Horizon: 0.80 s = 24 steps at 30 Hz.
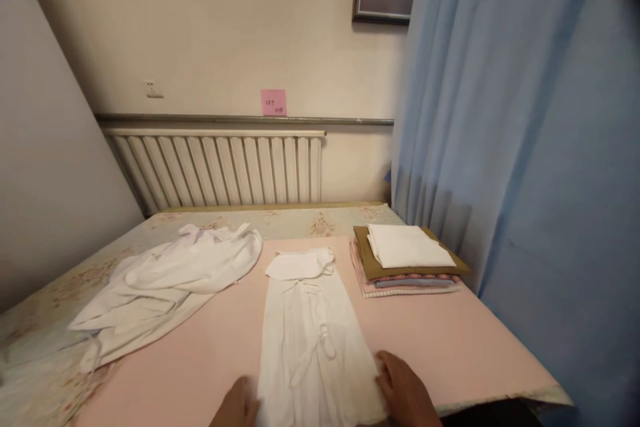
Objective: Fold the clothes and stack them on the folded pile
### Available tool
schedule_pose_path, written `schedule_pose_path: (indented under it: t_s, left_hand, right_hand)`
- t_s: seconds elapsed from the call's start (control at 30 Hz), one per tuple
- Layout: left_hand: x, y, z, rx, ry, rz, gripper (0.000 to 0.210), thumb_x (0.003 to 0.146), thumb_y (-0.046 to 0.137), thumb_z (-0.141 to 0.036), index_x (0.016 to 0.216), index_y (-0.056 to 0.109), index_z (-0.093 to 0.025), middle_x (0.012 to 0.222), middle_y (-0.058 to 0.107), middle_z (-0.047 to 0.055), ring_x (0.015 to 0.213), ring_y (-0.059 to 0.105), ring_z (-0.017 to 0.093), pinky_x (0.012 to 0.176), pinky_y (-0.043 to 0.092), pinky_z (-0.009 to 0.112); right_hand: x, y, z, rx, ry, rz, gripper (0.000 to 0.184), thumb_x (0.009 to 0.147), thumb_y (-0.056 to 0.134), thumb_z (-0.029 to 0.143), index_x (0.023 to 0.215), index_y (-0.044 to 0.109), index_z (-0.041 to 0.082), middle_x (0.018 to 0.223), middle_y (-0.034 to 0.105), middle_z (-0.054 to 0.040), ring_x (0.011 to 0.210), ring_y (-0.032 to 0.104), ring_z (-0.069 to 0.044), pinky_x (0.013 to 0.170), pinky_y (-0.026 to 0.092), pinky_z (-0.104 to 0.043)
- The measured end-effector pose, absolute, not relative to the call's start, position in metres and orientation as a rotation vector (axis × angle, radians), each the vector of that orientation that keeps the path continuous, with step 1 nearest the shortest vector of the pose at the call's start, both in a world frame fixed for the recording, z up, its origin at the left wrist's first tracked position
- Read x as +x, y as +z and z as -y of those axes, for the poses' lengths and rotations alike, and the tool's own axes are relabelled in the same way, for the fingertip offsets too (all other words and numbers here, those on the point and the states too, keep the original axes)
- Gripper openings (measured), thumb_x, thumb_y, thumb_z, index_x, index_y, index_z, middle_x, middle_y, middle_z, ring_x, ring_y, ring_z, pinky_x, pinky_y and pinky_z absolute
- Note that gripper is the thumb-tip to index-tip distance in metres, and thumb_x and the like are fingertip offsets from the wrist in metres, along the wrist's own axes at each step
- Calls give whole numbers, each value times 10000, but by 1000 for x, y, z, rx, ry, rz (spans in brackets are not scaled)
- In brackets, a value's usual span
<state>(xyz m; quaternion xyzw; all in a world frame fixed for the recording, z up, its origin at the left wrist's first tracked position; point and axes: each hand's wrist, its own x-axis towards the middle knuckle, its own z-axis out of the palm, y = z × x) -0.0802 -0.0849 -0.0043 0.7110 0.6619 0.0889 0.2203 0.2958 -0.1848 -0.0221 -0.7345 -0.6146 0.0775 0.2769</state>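
A white dress (313,340) lies in a long narrow strip in front of me, its top end folded over and a thin tie loosely looped on its middle. At its lower left edge is my left hand (239,403), partly cut off by the frame and blurred, so its grip is unclear. My right hand (404,390) has its fingers curled at the lower right edge, closed on the cloth there. The dress's bottom end runs out of view between the hands.
A crumpled white garment (175,280) lies to the left. On the right sits a stack of folded clothes (410,247), beside a blue curtain (460,113). Beneath are a pink cloth (210,353) and a floral bedspread (320,223). A radiator (225,167) stands behind.
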Motion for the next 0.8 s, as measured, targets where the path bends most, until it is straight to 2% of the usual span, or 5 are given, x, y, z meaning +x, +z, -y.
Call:
schedule_pose_path:
  t_s: [0.1, 0.17, 0.37, 0.67, 0.8]
  left_hand:
    - [-58, 4, 71, 2280, 437, -1934, 547, 914, 347, -345, 1375, 444, -66, 1457, 452, 176, 1370, 383, 274, 1111, 328, 424]
    - [-34, 7, 57, 2445, 537, -1894, 540, 931, 311, -316, 1405, 430, -88, 1518, 369, 154, 1422, 284, 278, 1126, 299, 454]
    - [16, -8, 25, 2667, 449, -1770, 539, 943, 316, -328, 1441, 397, -139, 1532, 342, 114, 1418, 293, 280, 1123, 284, 504]
    - [10, -31, 25, 2810, 443, -1664, 540, 967, 302, -415, 1436, 411, -170, 1515, 382, 88, 1415, 294, 295, 1121, 282, 518]
    - [11, -33, 25, 2809, 476, -1670, 532, 962, 322, -415, 1425, 430, -175, 1497, 416, 92, 1406, 312, 298, 1114, 288, 524]
  right_hand:
    - [287, -24, 168, -1811, -120, 1757, 362, 860, 466, 231, 1177, 637, 197, 1212, 654, -118, 1112, 611, -271, 965, 480, -421]
    - [273, -22, 150, -1715, -216, 1835, 400, 897, 450, 253, 1262, 593, 175, 1334, 577, -129, 1230, 541, -274, 1023, 456, -438]
    - [235, -14, 103, -1614, -159, 2064, 558, 892, 522, 241, 1434, 414, 164, 1526, 334, -116, 1419, 283, -279, 1129, 341, -479]
    - [232, -24, 99, -1594, 64, 2122, 545, 892, 561, 323, 1416, 450, 221, 1524, 350, -80, 1425, 262, -288, 1171, 210, -529]
    - [237, -13, 96, -1567, 353, 1924, 484, 877, 543, 349, 1345, 538, 225, 1452, 467, -65, 1387, 350, -278, 1169, 226, -517]
